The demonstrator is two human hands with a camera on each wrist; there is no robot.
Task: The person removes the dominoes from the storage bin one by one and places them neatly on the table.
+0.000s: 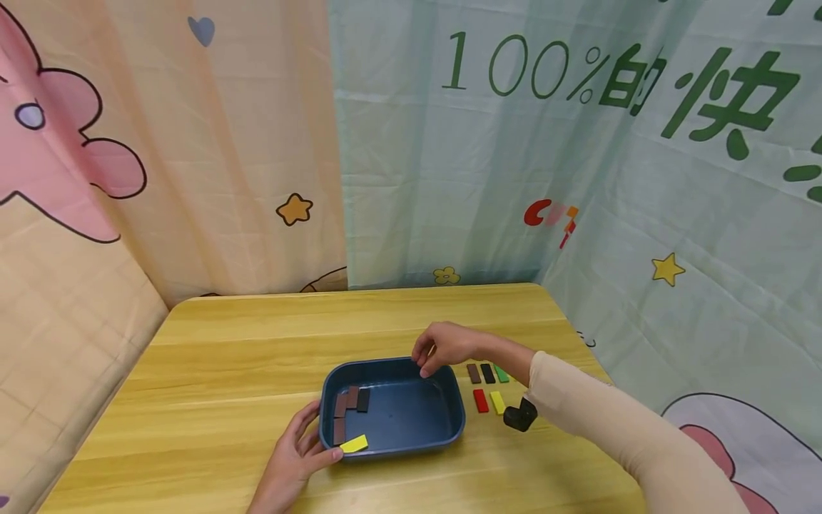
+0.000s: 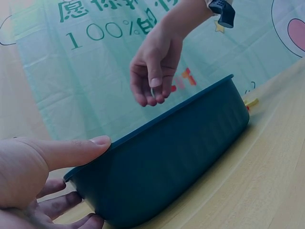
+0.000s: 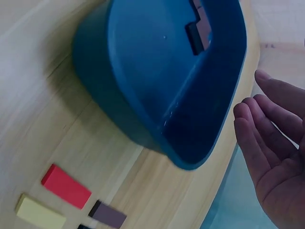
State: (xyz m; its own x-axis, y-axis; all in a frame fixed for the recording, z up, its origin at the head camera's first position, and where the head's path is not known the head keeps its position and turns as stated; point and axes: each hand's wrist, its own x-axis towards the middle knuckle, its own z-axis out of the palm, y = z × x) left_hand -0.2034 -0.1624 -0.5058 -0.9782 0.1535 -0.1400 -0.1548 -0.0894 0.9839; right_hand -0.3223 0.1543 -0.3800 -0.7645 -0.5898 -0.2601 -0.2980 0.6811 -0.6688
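The person's left hand (image 1: 290,457) grips the near left corner of a blue bin (image 1: 411,451), its thumb (image 2: 97,143) on the rim and its fingers against the outer wall. Above the bin's far right rim hovers the right hand (image 1: 446,348), fingers loosely bent, with nothing between thumb and fingertips in the right wrist view. Inside the bin, brown blocks (image 1: 339,430), a black block (image 1: 363,400) and a yellow block (image 1: 354,444) lie along the left side.
Right of the bin, on the wooden table (image 1: 244,343), lie a brown block (image 1: 474,373), a black block (image 1: 488,373), a green block (image 1: 501,374), a red block (image 1: 480,400) and a yellow block (image 1: 498,402). Printed curtains (image 1: 411,178) hang behind the table.
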